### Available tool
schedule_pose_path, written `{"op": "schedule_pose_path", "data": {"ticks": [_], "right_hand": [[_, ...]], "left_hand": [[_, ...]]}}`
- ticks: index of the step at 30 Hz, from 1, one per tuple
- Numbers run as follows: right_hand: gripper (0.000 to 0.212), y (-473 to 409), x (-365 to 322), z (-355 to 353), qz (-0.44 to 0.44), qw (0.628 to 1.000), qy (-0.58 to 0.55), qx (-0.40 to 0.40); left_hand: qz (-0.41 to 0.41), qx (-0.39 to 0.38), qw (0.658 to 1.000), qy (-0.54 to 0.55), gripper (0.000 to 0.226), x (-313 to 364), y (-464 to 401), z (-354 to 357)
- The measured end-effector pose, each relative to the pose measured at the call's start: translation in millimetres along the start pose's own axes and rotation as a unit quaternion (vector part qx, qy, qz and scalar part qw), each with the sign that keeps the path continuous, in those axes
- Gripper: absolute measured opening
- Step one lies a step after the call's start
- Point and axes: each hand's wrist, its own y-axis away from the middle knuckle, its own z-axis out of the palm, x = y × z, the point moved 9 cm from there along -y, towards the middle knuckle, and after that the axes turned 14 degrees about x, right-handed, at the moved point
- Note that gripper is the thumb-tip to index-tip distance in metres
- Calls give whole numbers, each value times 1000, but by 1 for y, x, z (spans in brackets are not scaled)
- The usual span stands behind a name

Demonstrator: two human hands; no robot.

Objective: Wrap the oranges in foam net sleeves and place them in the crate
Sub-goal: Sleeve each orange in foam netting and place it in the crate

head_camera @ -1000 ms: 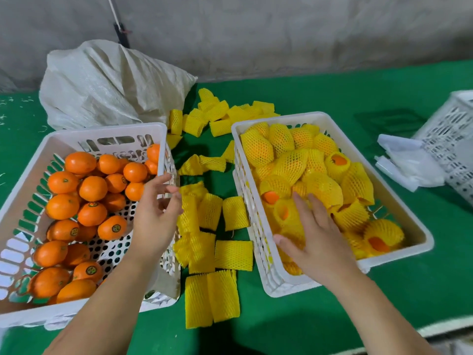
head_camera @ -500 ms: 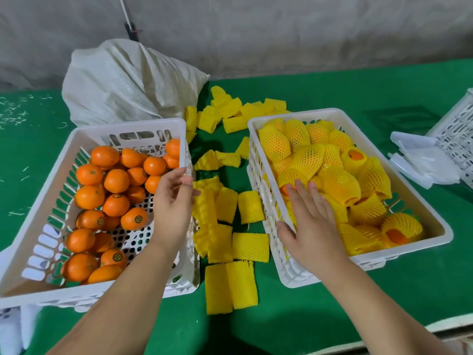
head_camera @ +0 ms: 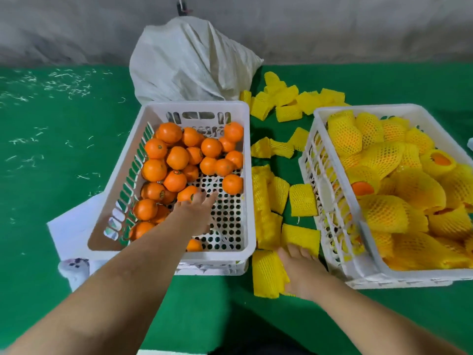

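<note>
Head view: my left hand (head_camera: 197, 213) reaches into the left crate (head_camera: 245, 175), fingers stretched out and a little apart, their tips at a bare orange (head_camera: 186, 193) near the middle of the perforated floor; I cannot tell whether they touch it. The other bare oranges (head_camera: 176, 157) are heaped toward the crate's far and left sides.

My right hand (head_camera: 302, 272) lies on the green bench (head_camera: 64, 149) between the 2 crates, near its front edge, fingers straight and pressed onto the loose foam net sleeves (head_camera: 268, 275) there. More yellow sleeves (head_camera: 302, 199) run in a strip up the gap to a pile (head_camera: 289, 103) toward the far edge.

The right crate (head_camera: 330, 201) is filled with wrapped oranges (head_camera: 384, 211), orange skin showing at a few open sleeve ends. A white woven sack (head_camera: 189, 60) slumps behind the left crate, by the grey wall (head_camera: 332, 26).
</note>
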Motion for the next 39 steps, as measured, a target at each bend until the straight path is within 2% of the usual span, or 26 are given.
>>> {"op": "schedule_pose_path", "data": {"ticks": [3, 6, 8, 10, 13, 15, 18, 20, 21, 22, 23, 25, 27, 29, 31, 32, 34, 38, 39], "right_hand": [[57, -10, 4, -5, 27, 997, -34, 71], [57, -13, 19, -17, 110, 966, -190, 137], [56, -11, 29, -28, 183, 913, -305, 201], [56, -10, 37, -35, 252, 841, -413, 243], [50, -11, 37, -42, 301, 734, -545, 271], [44, -12, 33, -46, 298, 707, -582, 269], [25, -14, 27, -51, 275, 698, -615, 243], [27, -14, 26, -57, 256, 686, -641, 232], [28, -12, 29, -62, 251, 678, -651, 233], [24, -11, 34, -70, 248, 673, -654, 242], [19, -9, 41, -81, 245, 679, -640, 262], [18, -5, 57, -110, 240, 710, -588, 305], [32, -3, 67, -141, 221, 713, -581, 324], [38, 0, 73, -165, 201, 700, -592, 346], [32, 3, 74, -183, 161, 701, -586, 372], [26, 4, 75, -188, 138, 713, -571, 384], [16, 4, 78, -193, 91, 739, -531, 405], [19, 6, 82, -203, 41, 774, -460, 433], [23, 9, 82, -207, 33, 781, -430, 453]], "left_hand": [[13, -86, 996, 1, 104, -6, -5, 15], [44, -184, 982, -12, 95, 6, 5, 41], [69, -214, 973, -56, 86, 15, 11, 53], [71, -199, 976, -53, 78, 21, 11, 50], [46, -200, 977, -61, 74, 20, 13, 45], [61, -202, 975, -65, 67, 24, 18, 41], [39, -176, 983, -37, 60, 23, 21, 24], [-14, -84, 989, 117, 46, 20, 11, -6], [-46, -10, 970, 240, 38, 18, 7, -28], [-76, 75, 924, 368, 35, 16, 7, -54], [-97, 156, 857, 481, 36, 15, 14, -79], [-83, 257, 737, 620, 39, 33, 36, -122], [-20, 237, 670, 703, 42, 76, 53, -142], [1, 127, 645, 754, 46, 125, 63, -134], [12, 9, 636, 771, 43, 168, 72, -118], [11, -24, 634, 773, 42, 182, 75, -110], [5, -35, 627, 778, 40, 192, 75, -103], [40, -15, 654, 756, 46, 192, 72, -99], [54, -17, 650, 758, 47, 193, 72, -98]]}}
